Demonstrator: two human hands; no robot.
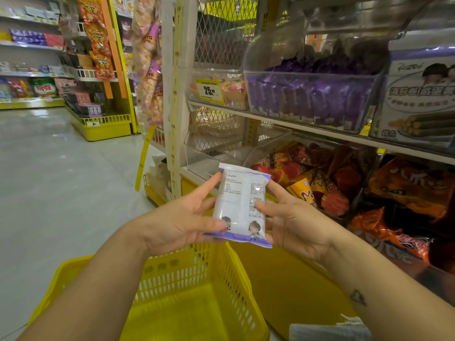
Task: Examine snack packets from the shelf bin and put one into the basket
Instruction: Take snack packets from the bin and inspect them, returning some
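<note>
Both hands closed on one white-and-purple snack packet (242,205), left hand (182,222) and right hand (293,222) pinching its side edges, above yellow basket (236,271) rim. Likely light, crinkly, slippery; best gripped by sealed edges.

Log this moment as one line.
phase: examining | left hand + right hand: holding snack packet | yellow basket: below

At lower centre the yellow plastic mesh basket (197,286) gapes open, nothing over its mouth but the two forearms. The grey aisle floor (49,180) lies clear at left. Right of frame, clear plastic shelf bins (307,99) crowd close.
</note>
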